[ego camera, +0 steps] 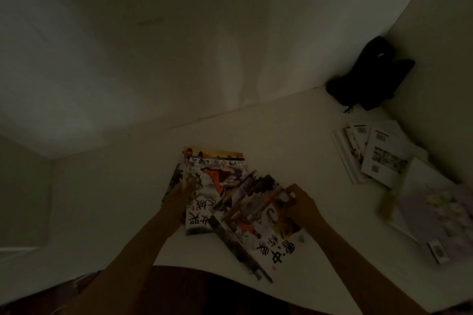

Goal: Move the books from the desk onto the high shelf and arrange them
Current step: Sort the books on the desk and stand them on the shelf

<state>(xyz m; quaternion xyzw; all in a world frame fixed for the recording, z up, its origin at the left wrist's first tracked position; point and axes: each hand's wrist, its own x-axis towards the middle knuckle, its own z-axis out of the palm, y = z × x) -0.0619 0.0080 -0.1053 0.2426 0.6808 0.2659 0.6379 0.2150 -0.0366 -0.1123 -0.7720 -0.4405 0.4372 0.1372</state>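
Several thin illustrated books lie fanned out on the white surface point(294, 135) in dim light. My left hand point(183, 193) rests on the left edge of the book with the orange figure and black characters point(217, 181). My right hand point(298, 206) grips the upper right corner of a tilted book with black calligraphy point(271, 238), which overlaps the others. A yellow-topped book point(217, 153) peeks out behind the pile. How my left fingers lie is blurred.
A black bag point(371, 77) sits in the far right corner against the wall. White booklets point(371, 153) and a pale lilac book point(440, 222) lie at the right. White walls close in at the back and right. The surface's near edge curves below the books.
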